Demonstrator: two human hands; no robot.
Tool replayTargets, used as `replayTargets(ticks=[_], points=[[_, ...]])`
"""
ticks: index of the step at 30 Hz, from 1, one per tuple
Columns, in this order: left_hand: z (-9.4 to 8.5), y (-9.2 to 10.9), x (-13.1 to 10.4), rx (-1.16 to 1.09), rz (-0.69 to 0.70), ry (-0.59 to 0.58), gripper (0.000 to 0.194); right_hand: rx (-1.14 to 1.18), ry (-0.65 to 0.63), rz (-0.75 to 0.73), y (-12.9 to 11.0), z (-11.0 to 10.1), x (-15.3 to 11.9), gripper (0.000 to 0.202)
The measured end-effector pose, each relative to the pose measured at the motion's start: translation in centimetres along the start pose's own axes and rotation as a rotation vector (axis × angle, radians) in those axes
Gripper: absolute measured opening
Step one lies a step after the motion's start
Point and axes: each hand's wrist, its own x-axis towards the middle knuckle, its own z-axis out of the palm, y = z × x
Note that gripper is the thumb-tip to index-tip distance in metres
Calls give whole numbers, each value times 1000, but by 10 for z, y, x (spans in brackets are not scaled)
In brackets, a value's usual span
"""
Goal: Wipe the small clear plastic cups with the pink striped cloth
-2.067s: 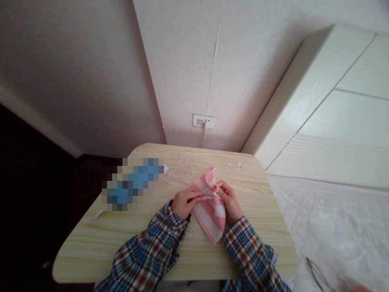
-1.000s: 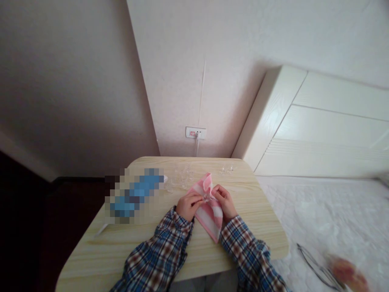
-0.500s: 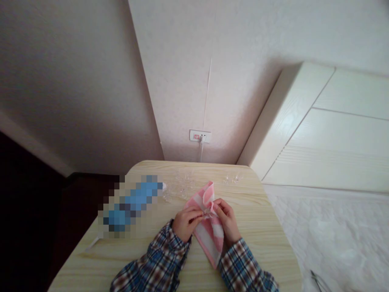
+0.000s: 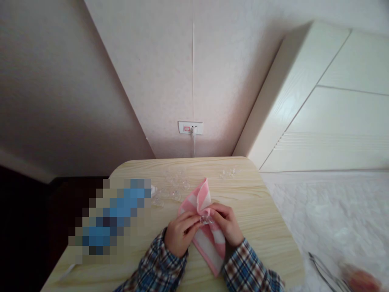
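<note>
Between my hands is a small clear, shiny piece (image 4: 206,220), too small to name its kind. My left hand (image 4: 178,235) pinches it from the left with thumb and fingers. My right hand (image 4: 227,224) is closed on a gathered fold of a pink-and-white striped cloth (image 4: 206,249), right beside the clear piece. The cloth hangs and spreads below both hands over the table, with one pointed corner standing up toward the wall. Fingertips of both hands partly hide the clear piece.
On the wooden table (image 4: 258,202), several similar clear pieces (image 4: 175,182) lie loosely behind my left hand. A smaller clear group (image 4: 229,173) sits near the far right corner. A blurred-out blue item (image 4: 127,202) lies at left. A wall socket (image 4: 190,127) holds a plug.
The camera view has shifted and turned slightly, so the table and wall sit differently. Both hands stay on the cloth and the clear piece, with only slight finger movement.
</note>
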Motion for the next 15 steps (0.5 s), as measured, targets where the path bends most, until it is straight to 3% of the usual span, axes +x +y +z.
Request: replayTargets(ticks=[15], points=[[2,6,-4,103,-5,52,15,-265,91,-69,-6,0,-6,18]])
